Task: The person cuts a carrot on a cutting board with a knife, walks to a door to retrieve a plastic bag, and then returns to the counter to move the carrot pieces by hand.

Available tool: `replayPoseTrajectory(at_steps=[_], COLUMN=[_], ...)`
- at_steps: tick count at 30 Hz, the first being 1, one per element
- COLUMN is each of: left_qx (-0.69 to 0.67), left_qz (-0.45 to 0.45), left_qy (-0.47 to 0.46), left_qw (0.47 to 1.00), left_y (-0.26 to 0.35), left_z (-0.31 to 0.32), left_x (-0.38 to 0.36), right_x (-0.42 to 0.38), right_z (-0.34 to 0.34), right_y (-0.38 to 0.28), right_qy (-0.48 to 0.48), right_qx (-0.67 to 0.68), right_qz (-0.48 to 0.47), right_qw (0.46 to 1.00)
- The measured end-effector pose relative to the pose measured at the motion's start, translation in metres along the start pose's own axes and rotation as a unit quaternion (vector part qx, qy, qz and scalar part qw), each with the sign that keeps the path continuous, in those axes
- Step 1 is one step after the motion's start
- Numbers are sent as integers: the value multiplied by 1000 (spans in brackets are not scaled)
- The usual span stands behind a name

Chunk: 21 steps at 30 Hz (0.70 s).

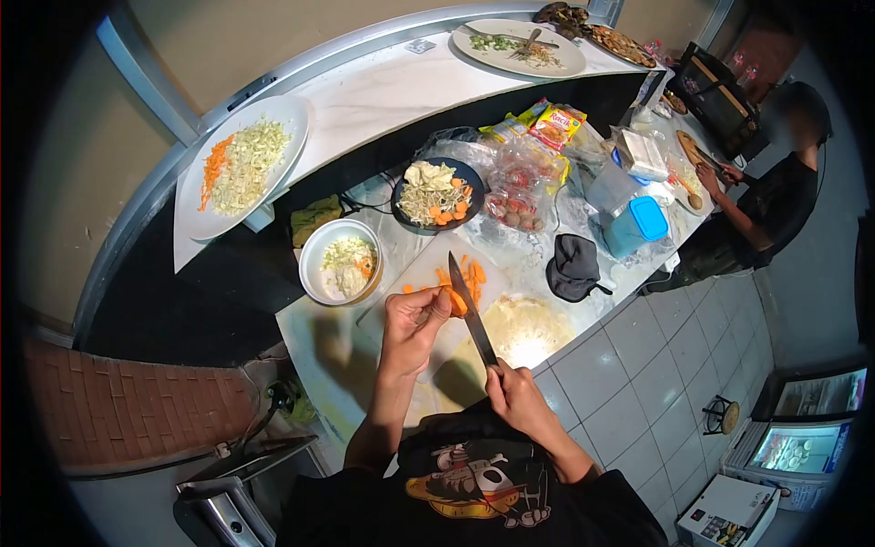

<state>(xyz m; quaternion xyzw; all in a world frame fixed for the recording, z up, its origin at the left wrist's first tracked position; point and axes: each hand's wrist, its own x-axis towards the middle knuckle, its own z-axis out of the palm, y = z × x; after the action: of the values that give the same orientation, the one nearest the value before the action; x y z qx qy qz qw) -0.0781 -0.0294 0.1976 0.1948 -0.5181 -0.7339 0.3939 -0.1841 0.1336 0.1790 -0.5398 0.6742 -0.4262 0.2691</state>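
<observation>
Orange carrot [459, 306] beside a dark knife [476, 325]

Carrot: short, bright piece, partly covered by the left hand [416, 326], which pinches it closed-fingered above the pale cutting board [424, 267]. Right hand [518, 397] wrapped around the knife handle; blade slants away alongside the carrot, contact unclear. Loose carrot slivers [474, 273], same orange, lie on the board. Board sits on the tabletop [305, 333], near a white tub [313, 266].
</observation>
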Motion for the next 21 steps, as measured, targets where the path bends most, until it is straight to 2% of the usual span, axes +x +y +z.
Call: replayPoseTrajectory(at_steps=[6, 10, 13, 15, 17, 19, 21], left_qx=[87, 70, 12, -140, -160, -209, -177], left_qz=[11, 8, 24, -1, 6, -9, -2], left_qy=[-47, -18, -6, 21, 9, 64, 68], left_qw=[995, 997, 1000, 990, 987, 976, 982], left_y=[-5, -22, -40, -42, -54, -58, -47], left_z=[-9, -8, -3, 12, 10, 14, 22], left_x=[11, 14, 20, 19, 17, 16, 18], right_x=[10, 17, 24, 25, 24, 24, 22], right_z=[-10, -17, -16, -13, -15, -15, -13], right_y=[12, 18, 26, 30, 32, 34, 37], right_qy=[-34, -36, -25, 23, 13, 5, 10], right_qx=[11, 22, 31, 23, 15, 6, 4], right_qz=[12, 5, -6, -12, -15, -19, -22], right_qw=[999, 999, 999, 999, 1000, 1000, 1000])
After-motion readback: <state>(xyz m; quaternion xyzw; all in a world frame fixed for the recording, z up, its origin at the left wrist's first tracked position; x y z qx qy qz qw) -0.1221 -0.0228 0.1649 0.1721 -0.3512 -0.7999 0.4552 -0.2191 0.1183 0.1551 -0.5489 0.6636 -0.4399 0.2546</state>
